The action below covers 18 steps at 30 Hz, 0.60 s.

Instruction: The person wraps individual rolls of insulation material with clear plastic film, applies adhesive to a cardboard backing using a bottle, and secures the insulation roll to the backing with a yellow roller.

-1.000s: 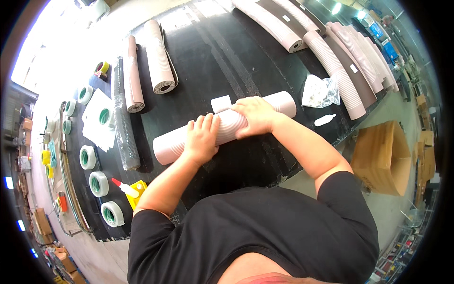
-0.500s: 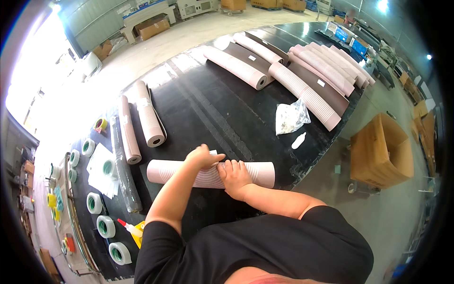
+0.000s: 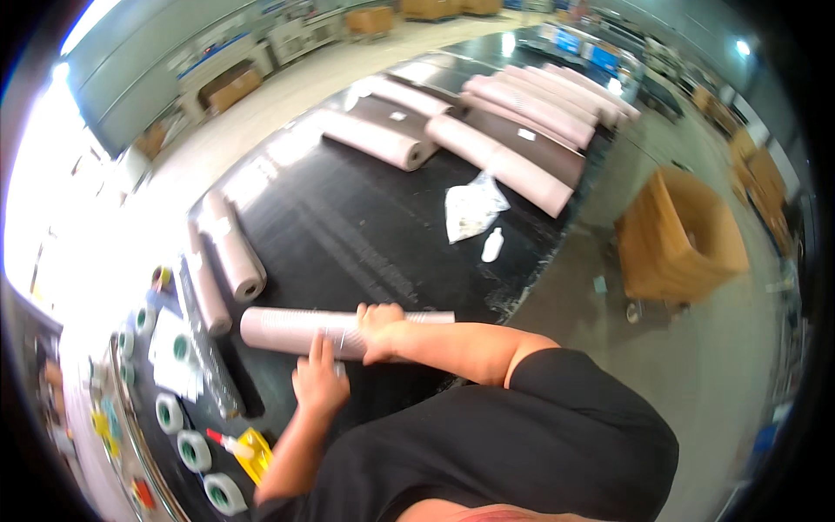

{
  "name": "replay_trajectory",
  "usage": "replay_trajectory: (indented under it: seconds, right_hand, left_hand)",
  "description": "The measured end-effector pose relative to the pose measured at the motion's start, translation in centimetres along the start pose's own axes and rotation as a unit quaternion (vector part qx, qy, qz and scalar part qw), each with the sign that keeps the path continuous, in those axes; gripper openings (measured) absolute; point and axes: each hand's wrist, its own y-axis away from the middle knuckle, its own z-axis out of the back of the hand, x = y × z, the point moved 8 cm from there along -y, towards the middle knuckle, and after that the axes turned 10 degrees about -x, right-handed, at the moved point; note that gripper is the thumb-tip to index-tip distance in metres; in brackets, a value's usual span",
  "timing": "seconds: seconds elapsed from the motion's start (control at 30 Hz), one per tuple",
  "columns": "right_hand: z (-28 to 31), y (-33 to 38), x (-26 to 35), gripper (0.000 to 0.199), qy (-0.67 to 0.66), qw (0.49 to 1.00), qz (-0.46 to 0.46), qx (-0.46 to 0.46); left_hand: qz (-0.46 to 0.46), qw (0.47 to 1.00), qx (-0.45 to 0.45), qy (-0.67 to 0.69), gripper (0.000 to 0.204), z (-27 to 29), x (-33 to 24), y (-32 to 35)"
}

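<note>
A pink ribbed mat roll (image 3: 278,329) lies crosswise on the black table in front of me. My right hand (image 3: 381,332) is wrapped over its middle, fingers on the far side and thumb on the near side. At the roll's near side is my left hand (image 3: 320,383), two fingers stretched onto the surface and the others curled. A small pale bit shows at those curled fingers; its kind is unclear. Something shiny and clear, like a strip of tape, shows on the roll near my left fingertips.
Two more rolls (image 3: 233,248) and a plastic-wrapped length (image 3: 207,348) lie left. Several tape rolls (image 3: 194,451) and a yellow tool (image 3: 255,457) line the left edge. Farther right are a plastic bag (image 3: 474,209), a white bottle (image 3: 493,245), stacked mat rolls (image 3: 539,109) and a cardboard box (image 3: 674,252).
My left hand has come from the roll's far side to its near side. My right hand still grips the roll, now reaching over its top. The whole view has shifted.
</note>
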Motion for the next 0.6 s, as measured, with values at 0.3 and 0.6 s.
replay_trajectory:
  seconds: [0.3,0.6]
  right_hand:
    - [2.3,1.1,0.2,0.102,0.041,0.999,-0.004,-0.001]
    - [2.8,0.4,-3.1,0.108,0.026,0.999,-0.034,-0.027]
  left_hand:
    - [0.036,0.999,0.011,-0.007,0.083,-3.3,-1.0,-4.4]
    - [-0.034,0.999,-0.022,-0.021,0.074,-1.5,-1.9,-2.8]
